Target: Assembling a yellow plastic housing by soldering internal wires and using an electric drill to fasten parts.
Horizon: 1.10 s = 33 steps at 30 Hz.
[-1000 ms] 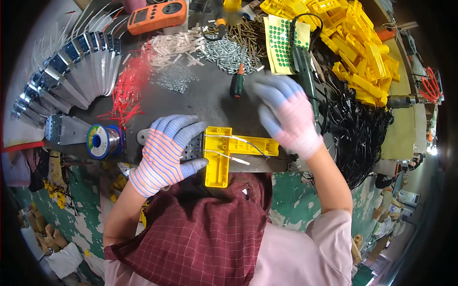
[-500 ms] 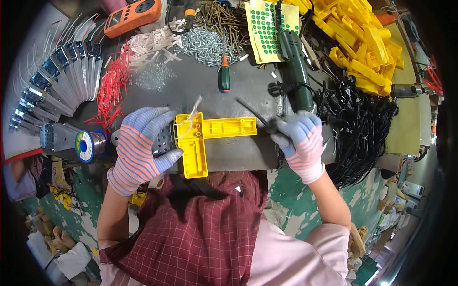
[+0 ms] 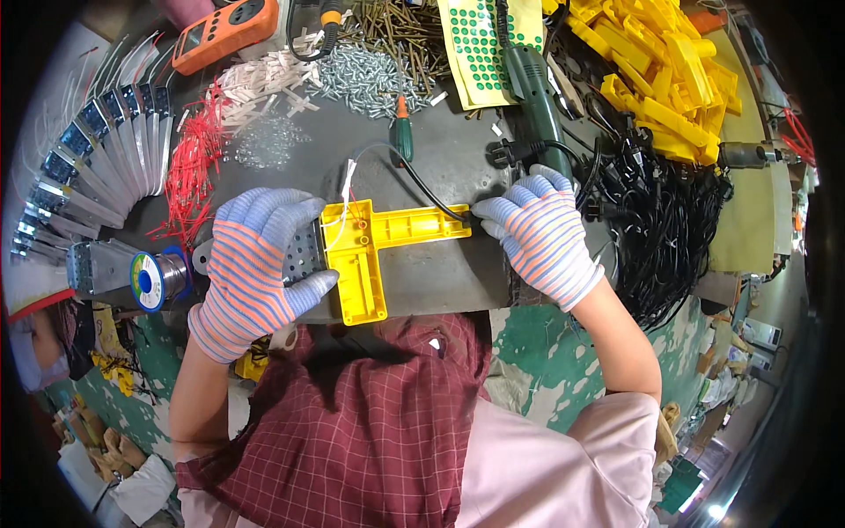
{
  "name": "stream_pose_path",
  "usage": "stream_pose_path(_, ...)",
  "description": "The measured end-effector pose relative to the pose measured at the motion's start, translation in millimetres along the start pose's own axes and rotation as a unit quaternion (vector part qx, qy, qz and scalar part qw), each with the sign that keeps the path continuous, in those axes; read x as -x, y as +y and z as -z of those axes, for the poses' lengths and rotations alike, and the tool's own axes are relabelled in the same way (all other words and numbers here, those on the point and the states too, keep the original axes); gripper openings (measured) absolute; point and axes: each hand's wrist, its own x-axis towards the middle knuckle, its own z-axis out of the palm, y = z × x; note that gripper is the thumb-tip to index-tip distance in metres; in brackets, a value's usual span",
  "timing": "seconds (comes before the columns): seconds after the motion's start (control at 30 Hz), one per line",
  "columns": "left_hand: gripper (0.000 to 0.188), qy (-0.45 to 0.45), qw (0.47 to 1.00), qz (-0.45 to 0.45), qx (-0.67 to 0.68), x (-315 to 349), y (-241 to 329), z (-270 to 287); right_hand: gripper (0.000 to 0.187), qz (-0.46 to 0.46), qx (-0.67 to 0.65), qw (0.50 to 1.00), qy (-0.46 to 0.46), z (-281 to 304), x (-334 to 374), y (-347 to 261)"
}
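Note:
My left hand [image 3: 255, 264], in a striped knit glove, is wrapped round a perforated grey metal part [image 3: 303, 257] at the left side of a T-shaped yellow plastic housing [image 3: 358, 282]. The housing lies with its hollow ribbed side up, and thin white wires [image 3: 348, 187] rise out of it. At the right tip of its long arm, my gloved right hand [image 3: 546, 236] pinches a black power cord [image 3: 424, 185]. The cord's free end arches up and left over the housing toward the white wires. My right fingertips partly hide where cord and housing meet.
A green-handled screwdriver [image 3: 402, 136] lies beyond the housing, near piled screws [image 3: 361, 84]. A green power tool [image 3: 539, 101] and a black plug [image 3: 515, 154] are by my right hand. Black cords [image 3: 664, 238] heap at right; a solder spool [image 3: 158, 280] stands left.
My right hand has brought the black cord left and down onto the tip of the yellow housing. The cord's end now curves above the housing. My left hand keeps its hold.

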Motion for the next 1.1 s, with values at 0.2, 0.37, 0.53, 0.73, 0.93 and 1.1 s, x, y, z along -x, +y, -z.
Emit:
stream_pose_path(0.2, 0.078, -0.040, 0.993, 0.058, 0.099, -40, 5, 4, 0.023, 0.055, 0.118, 0.990, 0.055, -2, 1, -13)
stream_pose_path(0.37, 0.052, -0.088, 0.923, 0.209, 0.311, -76, 10, 3, 0.027, 0.045, 0.117, 0.991, 0.039, 0, 3, -16)
stream_pose_path(0.53, 0.019, 0.089, 0.995, -0.021, 0.038, -8, 41, -12, 0.028, 0.034, 0.084, 0.995, 0.042, -4, 3, -14)
stream_pose_path(0.73, 0.014, 0.081, 0.989, -0.035, -0.122, 8, 52, -41, 0.029, 0.031, 0.076, 0.994, 0.065, -1, 2, -12)
stream_pose_path(0.93, 0.005, 0.013, 0.994, -0.050, -0.099, -8, 33, -45, 0.026, -0.011, 0.034, 0.998, 0.053, 12, 5, -18)
stream_pose_path(1.1, 0.041, 0.003, 0.996, -0.080, -0.037, -29, 31, -34, 0.018, -0.035, -0.004, 0.995, 0.091, -2, 6, -11)
